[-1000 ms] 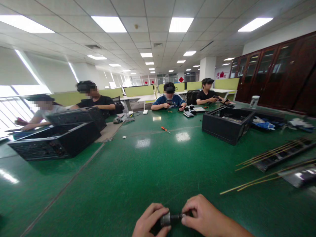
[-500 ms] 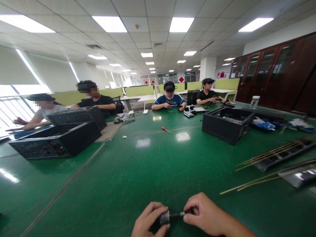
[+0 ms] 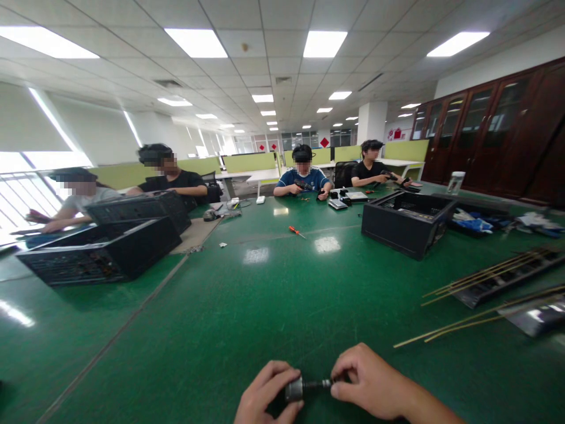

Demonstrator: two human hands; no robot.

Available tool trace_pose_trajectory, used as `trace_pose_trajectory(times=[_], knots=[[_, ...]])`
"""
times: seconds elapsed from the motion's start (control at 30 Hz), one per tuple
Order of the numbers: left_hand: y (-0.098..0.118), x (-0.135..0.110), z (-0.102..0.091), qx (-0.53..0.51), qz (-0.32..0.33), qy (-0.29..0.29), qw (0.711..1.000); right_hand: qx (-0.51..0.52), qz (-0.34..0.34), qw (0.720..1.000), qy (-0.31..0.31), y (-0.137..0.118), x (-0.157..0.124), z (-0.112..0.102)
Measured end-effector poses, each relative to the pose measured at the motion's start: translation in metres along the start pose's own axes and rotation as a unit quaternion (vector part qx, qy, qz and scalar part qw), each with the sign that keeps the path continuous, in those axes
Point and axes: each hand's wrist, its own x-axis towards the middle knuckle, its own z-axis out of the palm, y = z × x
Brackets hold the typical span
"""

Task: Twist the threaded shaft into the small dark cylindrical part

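At the bottom edge of the view, just above the green table point(image 3: 273, 306), both my hands hold one small tool. My left hand point(image 3: 262, 397) is curled around its grey metal cylinder end point(image 3: 294, 389), a chuck-like piece. My right hand point(image 3: 368, 380) pinches the thin dark shaft point(image 3: 318, 384) that sticks out of the cylinder to the right. The rest of the tool is hidden under my left palm.
Thin bamboo sticks point(image 3: 459, 323) and dark flat panels point(image 3: 503, 280) lie at the right. An open black computer case point(image 3: 404, 221) stands ahead to the right, two more black cases point(image 3: 106, 244) at the left. An orange screwdriver point(image 3: 295, 231) lies mid-table. Several people sit along the far side.
My hands have stayed almost still; the right hand shifted slightly right along the shaft, so a little more of the shaft shows.
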Motion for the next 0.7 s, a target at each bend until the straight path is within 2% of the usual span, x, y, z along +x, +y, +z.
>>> trace_pose_trajectory(times=[0.2, 0.3, 0.37, 0.43, 0.5, 0.6, 0.7], knots=[[0.0, 0.001, 0.0, -0.013, -0.013, 0.01, 1.0, 0.004, 0.015, 1.0, -0.007, 0.0, -0.003, -0.006], [0.0, 0.001, -0.002, -0.04, -0.085, 0.016, 0.995, 0.004, 0.027, 1.0, -0.012, -0.001, -0.003, -0.008], [-0.003, 0.003, -0.005, -0.095, -0.176, 0.051, 0.979, -0.001, 0.034, 0.999, -0.014, -0.003, -0.004, -0.008], [-0.008, 0.006, -0.009, -0.177, -0.283, 0.116, 0.935, -0.012, 0.03, 0.999, -0.016, -0.006, -0.004, -0.008], [-0.012, 0.01, -0.017, -0.26, -0.365, 0.189, 0.874, -0.025, 0.023, 0.999, -0.017, -0.007, -0.005, -0.007], [-0.014, 0.016, -0.037, -0.368, -0.414, 0.273, 0.786, -0.038, 0.02, 0.999, -0.018, -0.008, -0.005, -0.006], [-0.015, 0.014, -0.068, -0.441, -0.455, 0.324, 0.703, -0.05, 0.015, 0.998, -0.023, -0.006, -0.003, -0.003]])
